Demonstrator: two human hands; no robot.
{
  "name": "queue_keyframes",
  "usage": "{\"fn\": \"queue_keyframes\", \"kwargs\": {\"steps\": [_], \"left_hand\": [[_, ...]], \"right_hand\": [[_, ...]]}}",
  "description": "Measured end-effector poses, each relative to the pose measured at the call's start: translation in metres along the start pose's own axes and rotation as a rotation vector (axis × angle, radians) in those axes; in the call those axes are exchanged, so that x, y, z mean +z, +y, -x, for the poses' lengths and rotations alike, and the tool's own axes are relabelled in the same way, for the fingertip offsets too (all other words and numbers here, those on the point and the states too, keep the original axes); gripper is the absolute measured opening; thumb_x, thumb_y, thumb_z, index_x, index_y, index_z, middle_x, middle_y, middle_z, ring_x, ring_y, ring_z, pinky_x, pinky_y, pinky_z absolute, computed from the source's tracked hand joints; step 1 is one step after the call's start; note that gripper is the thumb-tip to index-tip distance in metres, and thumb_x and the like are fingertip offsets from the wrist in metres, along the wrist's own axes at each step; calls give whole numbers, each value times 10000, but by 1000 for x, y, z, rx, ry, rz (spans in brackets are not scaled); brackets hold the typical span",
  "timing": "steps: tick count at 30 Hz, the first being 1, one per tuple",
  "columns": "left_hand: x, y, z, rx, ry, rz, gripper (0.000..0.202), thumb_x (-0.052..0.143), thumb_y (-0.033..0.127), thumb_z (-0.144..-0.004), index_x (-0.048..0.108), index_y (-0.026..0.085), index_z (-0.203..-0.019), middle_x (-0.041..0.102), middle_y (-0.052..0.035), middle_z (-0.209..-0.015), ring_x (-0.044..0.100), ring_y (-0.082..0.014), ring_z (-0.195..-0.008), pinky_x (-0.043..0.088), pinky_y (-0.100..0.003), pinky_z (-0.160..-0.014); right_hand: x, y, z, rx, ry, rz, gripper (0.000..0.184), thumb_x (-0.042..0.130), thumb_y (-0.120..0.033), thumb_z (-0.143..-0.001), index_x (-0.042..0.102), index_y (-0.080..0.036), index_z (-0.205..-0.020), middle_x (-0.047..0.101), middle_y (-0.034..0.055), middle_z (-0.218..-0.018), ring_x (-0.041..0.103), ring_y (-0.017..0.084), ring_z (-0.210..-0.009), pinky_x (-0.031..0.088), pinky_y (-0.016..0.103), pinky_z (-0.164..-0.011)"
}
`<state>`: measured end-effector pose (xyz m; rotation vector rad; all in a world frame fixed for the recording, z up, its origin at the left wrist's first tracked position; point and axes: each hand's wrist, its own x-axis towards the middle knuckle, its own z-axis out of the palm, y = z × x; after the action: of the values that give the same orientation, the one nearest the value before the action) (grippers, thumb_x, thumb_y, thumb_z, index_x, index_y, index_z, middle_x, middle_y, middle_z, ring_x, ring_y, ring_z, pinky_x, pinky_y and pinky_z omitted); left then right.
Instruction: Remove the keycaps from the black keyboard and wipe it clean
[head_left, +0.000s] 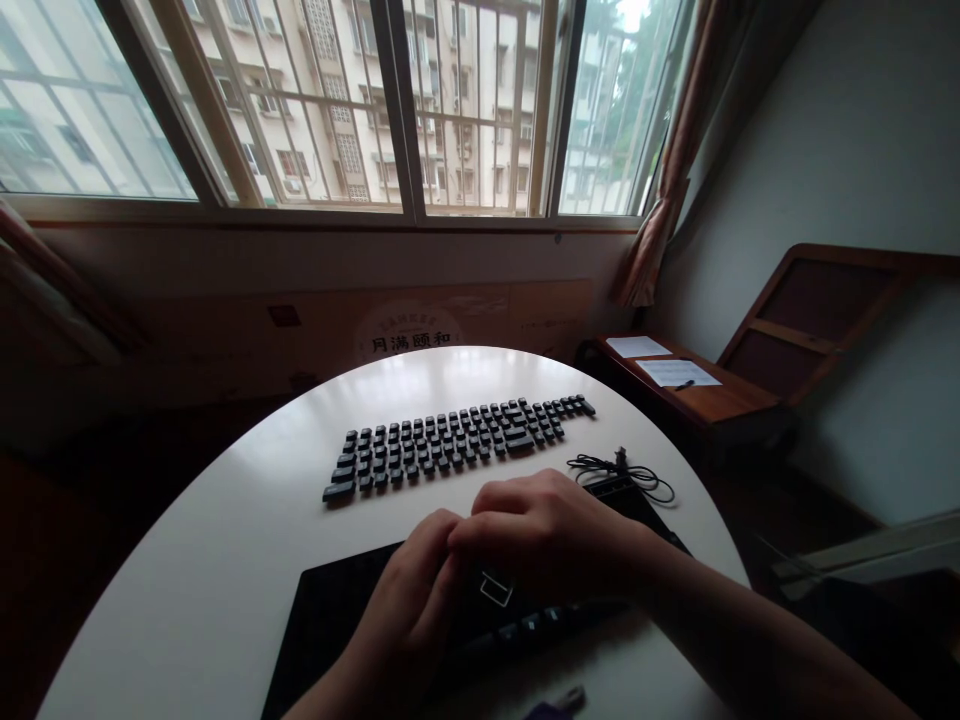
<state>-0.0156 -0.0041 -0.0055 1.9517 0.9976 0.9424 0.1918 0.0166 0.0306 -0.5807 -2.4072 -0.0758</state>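
My left hand and my right hand meet over a black keyboard body near the front of the table. Both hands are closed, with their fingers pressed together; whatever lies between them is hidden. A pale wire-like rectangular outline shows on the keyboard just below the fingers. Several black keys sit along its near edge. Beyond my hands, many loose black keycaps lie in rows on the tabletop. My wrists and forearms cover much of the keyboard.
The round white table has a coiled black cable at the keyboard's far right. A small purple thing with a metallic tip lies at the bottom edge. Papers and a pen rest on a wooden bench at right.
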Motion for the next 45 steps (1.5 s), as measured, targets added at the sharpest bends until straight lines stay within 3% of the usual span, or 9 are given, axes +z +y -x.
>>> {"fn": "queue_keyframes", "kwargs": {"steps": [7,10,13,16,18,21,29,34,45], "left_hand": [[-2,1,-2,48,-16,8,336,448,508,-1003,607,213,-977,656,-60,-950,626,-233,-873,521,-324,-778],[-3,-2,-1,42,-31,-21,382,396,516,-1015,603,222,-1143,670,-84,-1049,642,-249,-929,538,-343,-808],[-1,-8,-1,67,-57,-125,406,424,485,-1006,558,236,-1298,651,-115,-1203,633,-283,-1074,544,-399,-914],[2,-15,-1,103,-98,-282,403,530,401,-963,547,248,-1336,617,-126,-1301,604,-297,-1179,523,-448,-1000],[3,-17,-1,99,-124,-357,410,577,335,-931,560,252,-1331,614,-122,-1319,606,-294,-1193,526,-457,-1013],[5,-18,0,101,-170,-426,430,647,279,-869,599,259,-1296,618,-111,-1330,613,-302,-1195,533,-471,-1016],[6,-19,0,128,-236,-494,404,683,236,-826,647,248,-1229,635,-110,-1310,600,-329,-1208,517,-540,-1023],[6,-19,0,138,-242,-492,395,667,237,-834,649,251,-1229,635,-112,-1313,604,-324,-1204,520,-530,-1019],[5,-16,0,109,-288,-520,355,636,246,-861,657,238,-1216,623,-116,-1328,581,-337,-1231,509,-558,-1027]], "right_hand": [[0,3,-1,-5,9,-26,171,576,-229,-969,670,-199,-1108,680,21,-964,619,102,-727,451,211,-613],[-7,21,2,34,-4,-112,147,604,-204,-956,690,-182,-1073,684,36,-971,633,107,-762,485,208,-652],[-19,67,18,269,104,-155,163,666,-247,-922,713,-177,-1061,690,50,-972,623,107,-759,499,214,-695],[-30,125,50,713,79,-20,225,682,-305,-884,741,-165,-1049,701,58,-963,596,119,-729,483,234,-722],[-33,157,73,822,43,-6,249,674,-299,-865,751,-136,-1036,711,71,-922,598,134,-716,477,245,-716],[-29,183,99,927,-29,-17,260,679,-310,-835,766,-134,-1005,720,62,-865,614,145,-717,477,244,-714],[-3,199,112,1028,-222,-83,285,692,-287,-811,784,-198,-1065,734,43,-967,636,140,-759,470,213,-711],[-3,202,112,1035,-246,-73,291,704,-314,-812,785,-222,-1075,728,37,-988,633,158,-816,467,228,-760],[-1,203,116,1043,-259,-110,378,685,-325,-829,747,-196,-1179,718,47,-1002,620,125,-730,460,210,-672]]}}
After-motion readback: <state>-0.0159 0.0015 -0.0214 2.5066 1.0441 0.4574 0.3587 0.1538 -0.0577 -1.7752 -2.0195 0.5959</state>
